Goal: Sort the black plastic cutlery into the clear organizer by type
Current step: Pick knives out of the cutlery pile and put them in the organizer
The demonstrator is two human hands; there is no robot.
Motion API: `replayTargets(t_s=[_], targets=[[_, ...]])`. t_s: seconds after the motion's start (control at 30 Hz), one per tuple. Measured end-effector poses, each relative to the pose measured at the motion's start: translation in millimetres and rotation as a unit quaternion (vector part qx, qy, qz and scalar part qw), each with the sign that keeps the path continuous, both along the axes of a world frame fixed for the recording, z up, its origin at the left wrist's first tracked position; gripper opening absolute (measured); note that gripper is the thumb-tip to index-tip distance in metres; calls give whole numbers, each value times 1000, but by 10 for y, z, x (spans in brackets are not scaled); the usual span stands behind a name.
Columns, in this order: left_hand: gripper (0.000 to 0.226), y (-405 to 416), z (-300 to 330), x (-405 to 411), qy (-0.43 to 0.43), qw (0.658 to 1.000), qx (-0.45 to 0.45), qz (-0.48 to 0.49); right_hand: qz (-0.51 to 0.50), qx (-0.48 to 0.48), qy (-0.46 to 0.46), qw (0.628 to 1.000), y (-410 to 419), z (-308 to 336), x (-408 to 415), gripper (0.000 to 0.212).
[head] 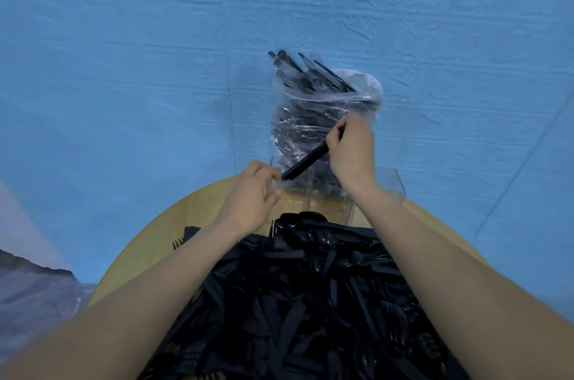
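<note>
A black plastic cutlery piece [306, 162], type unclear, sits pinched in my right hand [352, 151] above the clear organizer [389, 183]. My left hand [254, 196] grips the organizer's left wall. A loose cutlery heap [310, 286] covers the round wooden table [174, 224] nearer me.

Item count, referenced to the clear organizer [326, 193]

One clear organizer stands on one round wooden table [149, 243]; its compartment count cannot be determined. One clear plastic bag [310, 118] of black cutlery stands just behind the organizer; its pieces are too many and too overlapped to count. One heap of loose black cutlery [310, 302] lies in front of the organizer, also uncountable. Two hands are present: the left hand [251, 196] at the organizer's left edge, the right hand [352, 146] above it holding one black cutlery piece [306, 163].
</note>
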State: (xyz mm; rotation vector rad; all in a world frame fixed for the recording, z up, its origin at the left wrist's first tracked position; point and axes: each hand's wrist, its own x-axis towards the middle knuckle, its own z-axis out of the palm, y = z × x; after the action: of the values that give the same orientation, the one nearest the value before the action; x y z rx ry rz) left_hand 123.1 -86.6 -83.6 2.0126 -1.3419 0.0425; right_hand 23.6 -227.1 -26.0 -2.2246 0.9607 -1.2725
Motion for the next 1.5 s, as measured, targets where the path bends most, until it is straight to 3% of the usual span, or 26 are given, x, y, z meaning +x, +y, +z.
replayTargets(t_s=[0.27,0.37,0.47,0.63,0.77,0.9,1.13,1.4,1.5], targets=[[32,43,34,-25,-6,1000,19,-4,62,2,166,984,59,-388,163,27],[33,83,42,-141,-8,1000,-17,12,43,-11,116,992,49,-258,-103,33],[27,64,40,-358,-39,999,-30,-20,55,7,52,997,91,-257,-614,20],[27,-227,-103,-755,-113,986,64,-100,35,72,126,989,211,-595,-1595,14],[34,-446,-246,-884,-201,964,154,-86,26,90,195,976,298,-885,-2052,18],[34,-516,-277,-889,-226,954,188,-56,31,96,220,970,385,-1008,-2215,29],[19,-585,-220,-919,-188,963,183,-58,43,108,204,972,439,-1078,-2157,28],[19,-516,-104,-960,-94,992,63,-63,37,104,113,987,439,-1089,-2142,15],[17,-486,-99,-943,-69,995,37,-68,0,100,145,984,328,-1052,-2084,19]])
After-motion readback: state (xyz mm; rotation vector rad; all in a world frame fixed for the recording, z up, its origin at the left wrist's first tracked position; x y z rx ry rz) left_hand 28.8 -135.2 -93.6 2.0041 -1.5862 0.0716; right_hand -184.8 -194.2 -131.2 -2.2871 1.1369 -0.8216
